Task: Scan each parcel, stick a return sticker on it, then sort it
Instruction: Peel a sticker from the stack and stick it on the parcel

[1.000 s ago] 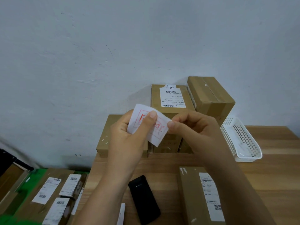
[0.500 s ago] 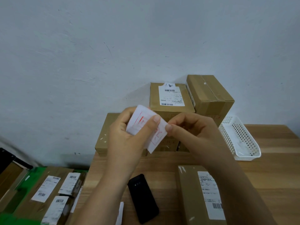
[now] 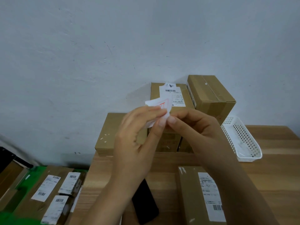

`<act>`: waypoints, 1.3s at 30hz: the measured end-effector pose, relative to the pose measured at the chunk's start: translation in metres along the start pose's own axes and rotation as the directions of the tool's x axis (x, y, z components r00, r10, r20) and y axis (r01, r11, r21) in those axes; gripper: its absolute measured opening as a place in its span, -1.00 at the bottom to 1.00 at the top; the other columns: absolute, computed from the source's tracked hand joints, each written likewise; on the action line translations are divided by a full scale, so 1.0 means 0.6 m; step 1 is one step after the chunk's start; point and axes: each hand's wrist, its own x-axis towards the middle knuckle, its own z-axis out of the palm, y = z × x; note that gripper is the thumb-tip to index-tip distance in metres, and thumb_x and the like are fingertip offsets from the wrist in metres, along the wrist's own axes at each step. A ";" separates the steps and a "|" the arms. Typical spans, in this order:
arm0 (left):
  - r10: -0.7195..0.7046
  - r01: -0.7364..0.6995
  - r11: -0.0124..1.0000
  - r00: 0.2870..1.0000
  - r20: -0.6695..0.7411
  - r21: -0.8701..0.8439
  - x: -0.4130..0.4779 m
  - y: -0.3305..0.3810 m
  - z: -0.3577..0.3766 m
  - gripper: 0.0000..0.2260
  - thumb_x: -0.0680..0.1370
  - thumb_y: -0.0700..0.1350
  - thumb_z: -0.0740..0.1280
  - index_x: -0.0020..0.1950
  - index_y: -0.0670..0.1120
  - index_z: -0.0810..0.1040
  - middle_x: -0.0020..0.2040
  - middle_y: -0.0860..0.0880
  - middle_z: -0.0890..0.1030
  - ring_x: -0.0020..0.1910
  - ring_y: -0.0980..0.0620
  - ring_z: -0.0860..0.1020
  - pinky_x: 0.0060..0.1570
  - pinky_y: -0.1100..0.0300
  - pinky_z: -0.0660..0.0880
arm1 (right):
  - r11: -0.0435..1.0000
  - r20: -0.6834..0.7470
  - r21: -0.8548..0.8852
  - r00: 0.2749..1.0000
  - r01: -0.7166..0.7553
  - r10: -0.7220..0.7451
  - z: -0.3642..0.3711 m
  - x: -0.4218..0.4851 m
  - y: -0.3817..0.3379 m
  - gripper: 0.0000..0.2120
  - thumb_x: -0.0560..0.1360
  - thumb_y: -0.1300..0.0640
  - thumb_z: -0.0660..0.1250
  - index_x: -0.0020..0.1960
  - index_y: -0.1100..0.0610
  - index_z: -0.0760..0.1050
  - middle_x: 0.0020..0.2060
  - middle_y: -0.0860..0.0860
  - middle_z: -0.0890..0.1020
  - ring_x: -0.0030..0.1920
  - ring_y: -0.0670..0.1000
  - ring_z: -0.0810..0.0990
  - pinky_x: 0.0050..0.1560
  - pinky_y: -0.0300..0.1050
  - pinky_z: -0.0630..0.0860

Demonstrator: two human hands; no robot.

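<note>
A white return sticker (image 3: 159,103) with red print is held up in front of me. My left hand (image 3: 138,135) pinches it between thumb and fingers. My right hand (image 3: 191,125) pinches its lower right corner with fingertips. Below the hands, a long brown parcel (image 3: 193,197) with a white barcode label lies on the wooden table (image 3: 276,176). A black handheld scanner (image 3: 144,203) lies on the table to the left of that parcel, partly hidden by my left forearm.
Several brown boxes (image 3: 209,95) are stacked against the wall at the back of the table. A white perforated basket (image 3: 241,140) stands at the right. Labelled parcels (image 3: 48,192) lie in a lower area at the left, on something green.
The sticker has bent and curled between my hands, and both hands' fingertips have come closer together at its lower corner. The hands stay raised in the same place.
</note>
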 end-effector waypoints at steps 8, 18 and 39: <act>-0.176 0.173 0.962 0.984 0.008 -0.212 0.002 -0.002 -0.001 -0.86 0.56 -0.07 0.31 0.06 0.06 0.65 -0.02 0.13 0.68 0.06 0.10 0.63 0.03 0.26 0.54 | 0.998 -0.027 0.017 0.998 -0.065 0.065 0.012 0.005 0.006 -0.82 0.47 0.12 0.31 -0.02 0.15 0.63 -0.13 0.03 0.72 -0.05 -0.03 0.69 0.01 -0.21 0.60; -0.185 0.182 0.964 0.983 0.005 -0.194 -0.003 0.008 -0.002 -0.84 0.54 -0.06 0.31 0.02 -0.02 0.67 -0.09 0.16 0.69 0.00 0.16 0.63 -0.06 0.40 0.49 | 0.998 -0.012 -0.013 0.998 -0.057 0.057 0.010 0.002 0.007 -0.88 0.51 0.17 0.32 -0.08 0.15 0.64 -0.20 0.02 0.70 -0.10 -0.04 0.68 -0.03 -0.23 0.58; -0.047 0.051 0.993 0.998 0.041 -0.109 -0.013 0.010 -0.015 -0.89 0.55 -0.09 0.34 0.02 0.03 0.65 -0.04 0.14 0.67 0.03 0.05 0.63 0.00 0.27 0.53 | 0.999 -0.040 -0.017 0.999 -0.036 0.036 0.010 -0.011 0.006 -0.89 0.52 0.23 0.33 -0.10 0.19 0.64 -0.25 0.01 0.69 -0.15 -0.02 0.66 -0.06 -0.21 0.59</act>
